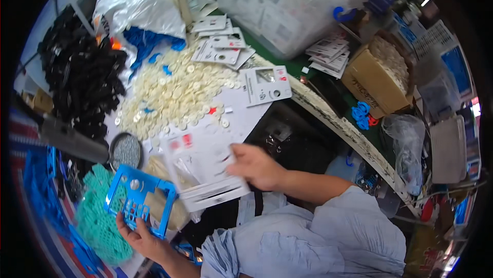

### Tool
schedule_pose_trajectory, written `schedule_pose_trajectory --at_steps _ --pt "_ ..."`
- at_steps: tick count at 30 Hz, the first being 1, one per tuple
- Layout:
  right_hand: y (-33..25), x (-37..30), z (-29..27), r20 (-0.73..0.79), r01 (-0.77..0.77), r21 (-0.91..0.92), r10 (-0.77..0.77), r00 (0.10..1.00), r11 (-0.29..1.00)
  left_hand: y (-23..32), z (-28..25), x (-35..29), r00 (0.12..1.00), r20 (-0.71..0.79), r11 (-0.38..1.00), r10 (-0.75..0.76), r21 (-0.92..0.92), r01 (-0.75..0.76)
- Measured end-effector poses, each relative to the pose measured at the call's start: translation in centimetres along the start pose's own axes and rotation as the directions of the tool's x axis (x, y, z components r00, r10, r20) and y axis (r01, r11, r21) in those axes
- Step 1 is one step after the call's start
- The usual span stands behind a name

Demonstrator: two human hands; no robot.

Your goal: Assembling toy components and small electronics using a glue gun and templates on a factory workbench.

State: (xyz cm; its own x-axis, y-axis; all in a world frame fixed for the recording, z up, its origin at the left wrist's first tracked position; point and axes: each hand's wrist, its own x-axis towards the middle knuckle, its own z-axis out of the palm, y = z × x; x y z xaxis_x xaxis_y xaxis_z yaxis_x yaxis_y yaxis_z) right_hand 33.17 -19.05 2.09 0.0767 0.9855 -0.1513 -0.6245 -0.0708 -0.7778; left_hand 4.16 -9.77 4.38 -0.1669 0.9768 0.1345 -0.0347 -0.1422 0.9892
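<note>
My left hand is closed on the lower edge of a blue plastic frame with a round hole and several small openings. In my right hand is a white printed card with red marks and a clear window, pinched at its right edge. The card is slightly blurred and its left edge is close to the blue frame. Beyond it spreads a heap of cream round discs on white paper. Beneath the frame and card lies a beige piece, partly hidden.
Similar white cards lie stacked behind the discs, with one card nearer. Black pieces and green mesh are piled at left, near a round dish. A cardboard box stands at right beyond a worn ledge.
</note>
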Motion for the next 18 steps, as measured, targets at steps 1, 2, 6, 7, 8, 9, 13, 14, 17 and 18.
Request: schedule_pose_trajectory --at_steps 1,2,6,7,8,9,13,14,17,18 --pt "-0.8 -1.0 -2.2 -0.174 0.117 -0.026 -0.119 0.977 0.993 0.0 -0.3 0.1 1.0 0.001 1.0 -0.005 -0.001 0.005" --pt "-2.2 -1.7 -4.7 -0.336 0.227 -0.063 -0.234 0.912 0.972 -0.2 -0.6 0.3 1.0 0.009 1.0 0.015 0.014 -0.015" --pt "-14.4 -2.9 -12.1 -0.591 0.432 -0.42 -0.602 0.536 0.798 -0.1 -3.3 0.7 0.997 -0.039 0.993 0.064 0.101 -0.059" --pt "-17.8 -4.5 -15.3 -0.6 0.172 -0.654 -0.644 0.474 0.736 -0.2 -3.4 0.9 0.998 -0.038 0.993 0.048 0.105 -0.044" --pt "-20.5 -5.9 -17.4 -0.503 0.089 -0.796 -0.736 0.453 0.599 -0.5 -3.2 1.2 0.999 -0.037 0.994 0.029 0.102 -0.025" --pt "-22.7 -6.1 -19.4 -0.381 0.084 -0.897 -0.857 0.348 0.434 -0.5 -2.5 1.0 0.997 -0.073 0.996 0.021 0.086 -0.015" --pt "-28.8 -3.8 -21.9 -0.226 -0.533 -0.844 -0.94 0.257 0.057 0.2 -2.4 0.4 0.998 0.0 0.991 0.07 -0.117 -0.07" --pt "-28.8 -2.7 -22.3 -0.293 -0.569 -0.814 -0.929 0.227 0.118 0.6 -2.5 0.3 0.997 -0.013 0.989 0.081 -0.126 -0.082" --pt "-30.5 0.5 -23.5 -0.394 -0.677 -0.716 -0.899 0.19 0.171 1.6 -2.8 -0.9 0.994 -0.016 0.98 0.11 -0.167 -0.111" --pt "-31.0 0.8 -24.0 -0.418 -0.712 -0.68 -0.891 0.18 0.175 1.7 -3.3 -1.1 0.994 -0.011 0.981 0.105 -0.164 -0.106"
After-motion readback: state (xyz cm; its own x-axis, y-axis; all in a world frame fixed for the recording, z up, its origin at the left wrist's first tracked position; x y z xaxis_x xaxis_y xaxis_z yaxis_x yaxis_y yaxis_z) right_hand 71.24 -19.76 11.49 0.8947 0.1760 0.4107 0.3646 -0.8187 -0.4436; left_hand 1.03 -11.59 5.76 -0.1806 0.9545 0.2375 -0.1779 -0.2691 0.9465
